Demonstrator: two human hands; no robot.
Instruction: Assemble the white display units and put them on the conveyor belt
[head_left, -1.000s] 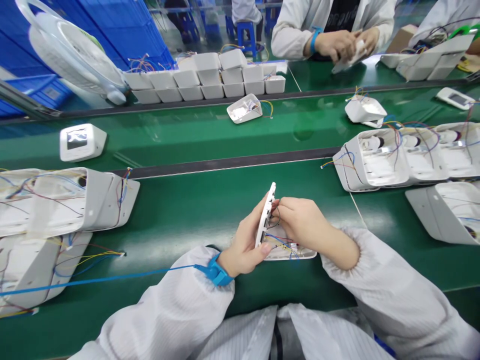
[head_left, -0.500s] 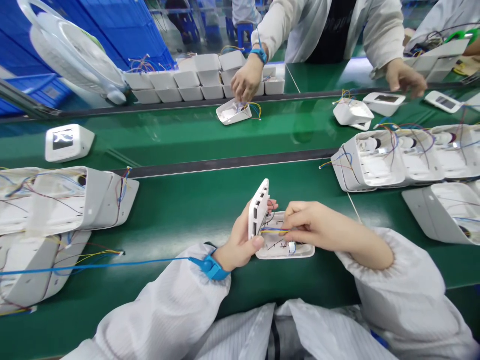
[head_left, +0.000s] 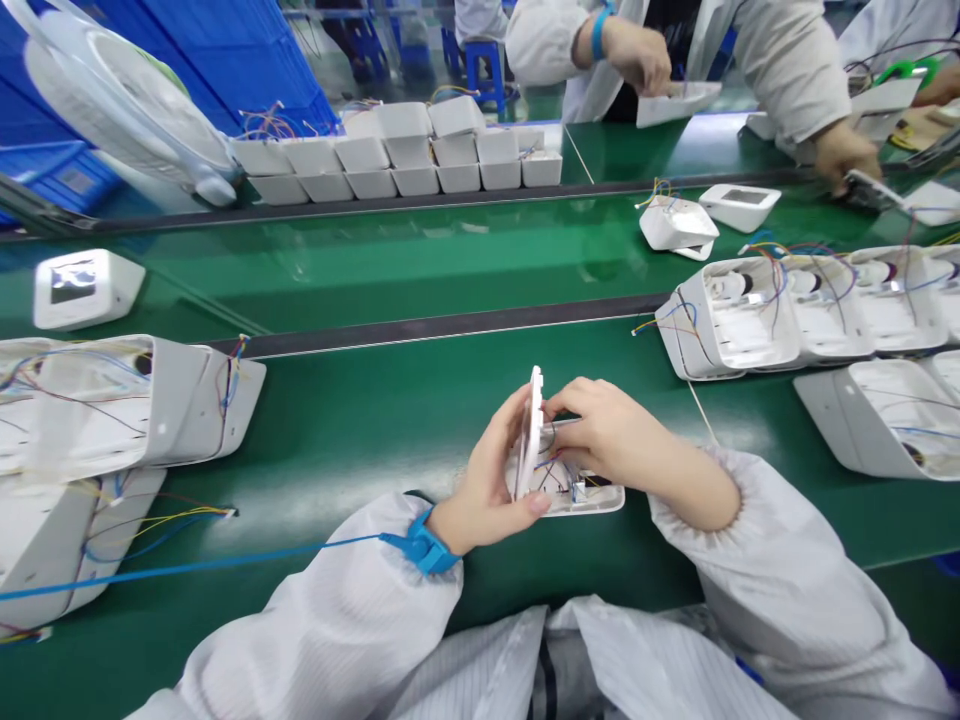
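Observation:
My left hand [head_left: 499, 470] grips a white plastic panel [head_left: 532, 425] and holds it nearly upright, edge toward me. Just right of it my right hand [head_left: 600, 430] has its fingers bent behind the panel, at the thin wires. The fingertips are partly hidden, so what they pinch does not show clearly. Below both hands lies a shallow white housing [head_left: 600, 502] on the green table, open side up, with wires and a small white connector [head_left: 578, 490] inside. A blue wrist strap [head_left: 429, 545] with a cord sits on my left wrist.
White housings with wires stand at left [head_left: 176, 400] and right [head_left: 727, 320]. Across a conveyor [head_left: 420, 250], a co-worker holds a white part [head_left: 679, 102]. A finished-looking white unit [head_left: 86, 288] rides at left. Stacked white housings [head_left: 409, 150] and a fan [head_left: 127, 90] stand behind.
My left hand has turned the panel more edge-on. My right hand has moved left, up against the panel. The co-worker has lifted a white housing off the conveyor, and the white unit has shifted left.

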